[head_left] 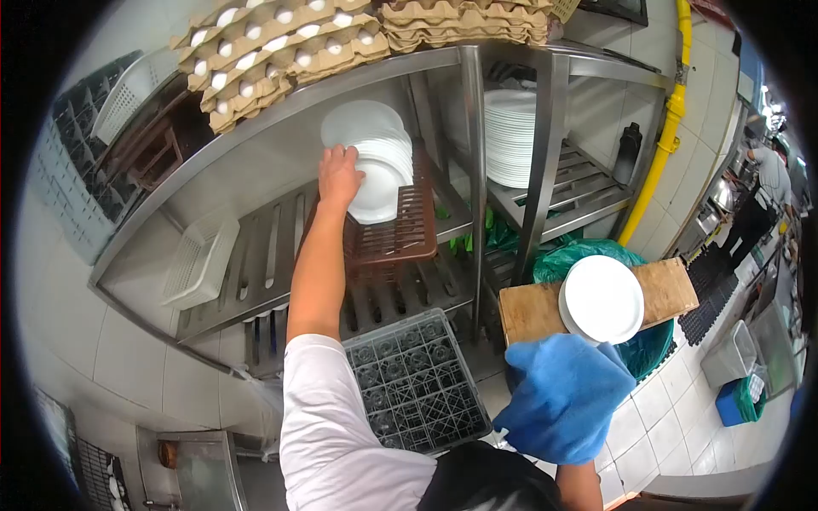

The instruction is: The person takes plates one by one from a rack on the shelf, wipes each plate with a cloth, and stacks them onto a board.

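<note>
My left hand (341, 176) reaches to the shelf, its fingers curled around the left edge of a white plate (375, 192). That plate belongs to a row of white plates standing tilted in a brown plastic basket (415, 223). A blue cloth (562, 396) covers my right hand, which holds it; the fingers are hidden underneath. Just beyond the cloth, a small stack of white plates (603, 298) rests on a wooden board (532, 313).
Egg trays (281, 51) sit on the metal rack's top. A tall plate stack (509, 140) stands on the right shelf, a white basket (202, 262) on the left. Below is a grey glass rack (417, 379). Another person (767, 192) stands far right.
</note>
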Available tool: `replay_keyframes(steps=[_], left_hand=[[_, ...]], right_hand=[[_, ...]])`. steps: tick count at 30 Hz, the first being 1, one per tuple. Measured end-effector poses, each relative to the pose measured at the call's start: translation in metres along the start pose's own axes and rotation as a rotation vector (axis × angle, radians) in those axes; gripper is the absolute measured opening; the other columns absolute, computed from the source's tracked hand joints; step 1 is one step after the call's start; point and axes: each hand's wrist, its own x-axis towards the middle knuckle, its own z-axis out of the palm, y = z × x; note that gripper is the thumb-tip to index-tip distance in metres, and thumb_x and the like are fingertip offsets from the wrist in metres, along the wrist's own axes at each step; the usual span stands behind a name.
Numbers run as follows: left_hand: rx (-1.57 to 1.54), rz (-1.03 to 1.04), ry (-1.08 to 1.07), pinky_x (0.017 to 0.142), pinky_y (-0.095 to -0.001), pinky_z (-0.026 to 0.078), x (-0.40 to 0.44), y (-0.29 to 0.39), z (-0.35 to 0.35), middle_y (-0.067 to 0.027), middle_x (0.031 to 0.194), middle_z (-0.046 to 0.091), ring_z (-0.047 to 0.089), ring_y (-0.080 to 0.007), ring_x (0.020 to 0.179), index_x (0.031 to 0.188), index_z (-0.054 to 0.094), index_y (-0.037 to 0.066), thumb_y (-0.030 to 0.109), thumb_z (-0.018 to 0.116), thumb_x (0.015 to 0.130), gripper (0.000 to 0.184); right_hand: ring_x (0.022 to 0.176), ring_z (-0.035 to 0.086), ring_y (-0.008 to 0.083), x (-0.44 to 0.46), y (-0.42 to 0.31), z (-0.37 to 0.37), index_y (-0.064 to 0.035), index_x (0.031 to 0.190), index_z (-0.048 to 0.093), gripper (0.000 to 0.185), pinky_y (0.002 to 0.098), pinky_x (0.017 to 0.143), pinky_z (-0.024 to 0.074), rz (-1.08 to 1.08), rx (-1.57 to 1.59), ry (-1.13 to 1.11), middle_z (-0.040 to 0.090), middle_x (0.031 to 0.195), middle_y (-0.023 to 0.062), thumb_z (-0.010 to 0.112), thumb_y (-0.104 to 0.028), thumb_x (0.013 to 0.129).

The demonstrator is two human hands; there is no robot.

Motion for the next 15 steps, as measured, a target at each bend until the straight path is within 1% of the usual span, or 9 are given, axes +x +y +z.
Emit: replay_keyframes(steps=[4, 6, 7, 9, 10, 12, 13, 15], left_hand=[[-0.013, 0.003, 0.074, 0.088, -0.0491, 0.046, 0.018, -0.002, 0.011, -0.0102, 0.106, 0.062, 0.058, -0.0319, 0.107, 0.105, 0.062, 0.011, 0.018, 0.08, 0.076, 0.035], [0.092, 0.117, 0.009, 0.088, -0.0493, 0.046, 0.02, -0.001, 0.006, -0.0082, 0.103, 0.062, 0.058, -0.0314, 0.109, 0.103, 0.061, 0.012, 0.019, 0.076, 0.08, 0.028], [0.097, 0.115, 0.009, 0.088, -0.0493, 0.046, 0.018, -0.005, 0.003, -0.0082, 0.103, 0.062, 0.058, -0.0314, 0.109, 0.103, 0.061, 0.012, 0.019, 0.076, 0.08, 0.028], [0.09, 0.178, -0.059, 0.086, -0.0483, 0.049, 0.019, -0.01, -0.001, -0.0094, 0.102, 0.062, 0.061, -0.0324, 0.102, 0.107, 0.06, 0.012, 0.011, 0.069, 0.086, 0.023], [0.084, 0.179, -0.05, 0.086, -0.0483, 0.049, 0.019, -0.008, -0.008, -0.0094, 0.102, 0.062, 0.061, -0.0324, 0.102, 0.107, 0.06, 0.012, 0.011, 0.069, 0.086, 0.023], [-0.019, 0.181, -0.036, 0.078, -0.0467, 0.051, 0.012, -0.008, -0.028, -0.0106, 0.099, 0.065, 0.064, -0.0341, 0.094, 0.104, 0.06, 0.011, 0.008, 0.069, 0.084, 0.023], [-0.018, 0.181, -0.038, 0.078, -0.0467, 0.051, 0.005, -0.006, -0.047, -0.0106, 0.099, 0.065, 0.064, -0.0341, 0.094, 0.104, 0.06, 0.011, 0.008, 0.069, 0.084, 0.023], [-0.17, 0.484, 0.313, 0.076, -0.0433, 0.054, -0.009, 0.003, -0.092, -0.0127, 0.101, 0.067, 0.065, -0.0378, 0.089, 0.105, 0.058, 0.006, 0.0, 0.069, 0.08, 0.028]], right_hand=[[0.089, 0.065, 0.0155, 0.008, -0.017, -0.034, -0.0088, 0.112, 0.061, 0.021, 0.0333, 0.073, 0.0516, -0.102, -0.184, 0.064, 0.068, 0.106, 0.0047, 0.055, -0.02, 0.096], [0.09, 0.065, 0.0155, 0.006, -0.017, -0.044, -0.0087, 0.113, 0.061, 0.021, 0.0333, 0.073, 0.0517, -0.157, -0.298, 0.084, 0.068, 0.107, 0.0045, 0.055, -0.02, 0.096], [0.09, 0.065, 0.0155, -0.004, -0.006, -0.026, -0.0087, 0.113, 0.061, 0.021, 0.0333, 0.073, 0.0517, -0.161, -0.295, 0.086, 0.068, 0.107, 0.0045, 0.055, -0.02, 0.096], [0.105, 0.063, 0.0166, -0.034, 0.03, 0.032, -0.0066, 0.12, 0.06, 0.027, 0.0328, 0.086, 0.0514, 0.504, 1.419, 0.316, 0.067, 0.118, 0.0052, 0.054, -0.023, 0.099], [0.105, 0.063, 0.0166, -0.039, 0.032, 0.035, -0.0066, 0.12, 0.06, 0.027, 0.0328, 0.086, 0.0514, 0.499, 1.412, 0.325, 0.067, 0.118, 0.0052, 0.054, -0.023, 0.099], [0.11, 0.062, 0.0187, -0.043, 0.036, 0.039, -0.002, 0.129, 0.056, 0.036, 0.0334, 0.098, 0.0487, 0.531, 2.032, 0.287, 0.064, 0.124, 0.0091, 0.051, -0.026, 0.103], [0.11, 0.062, 0.0187, -0.043, 0.04, 0.044, -0.002, 0.129, 0.056, 0.036, 0.0334, 0.098, 0.0487, 0.533, 2.033, 0.285, 0.064, 0.124, 0.0091, 0.051, -0.026, 0.103], [0.115, 0.06, 0.0223, -0.04, 0.051, 0.06, -0.0005, 0.135, 0.052, 0.041, 0.0335, 0.098, 0.0484, 0.458, 1.735, 0.299, 0.061, 0.129, 0.0111, 0.05, -0.027, 0.103]])
